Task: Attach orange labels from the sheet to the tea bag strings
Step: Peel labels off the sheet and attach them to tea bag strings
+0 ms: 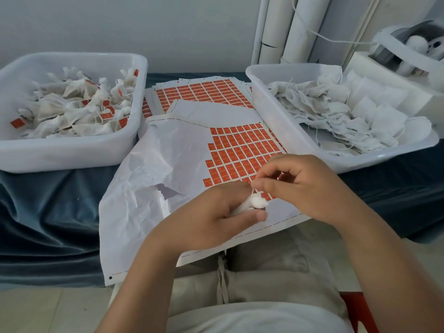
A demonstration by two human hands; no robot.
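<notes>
A sheet of orange labels (236, 150) lies in front of me, its left half peeled bare and its backing paper crumpled. My left hand (216, 212) is closed around a white tea bag (254, 203) just above the sheet's near edge. My right hand (305, 186) pinches the bag's string (252, 189) between thumb and forefinger, right beside the left hand. Whether a label sits between those fingertips is hidden.
A white tub (72, 150) at left holds tea bags with orange labels attached. A white tub (276, 116) at right holds unlabelled bags. More label sheets (204, 92) lie stacked behind. A blue cloth (48, 212) covers the table. White pipes (283, 30) stand at the back.
</notes>
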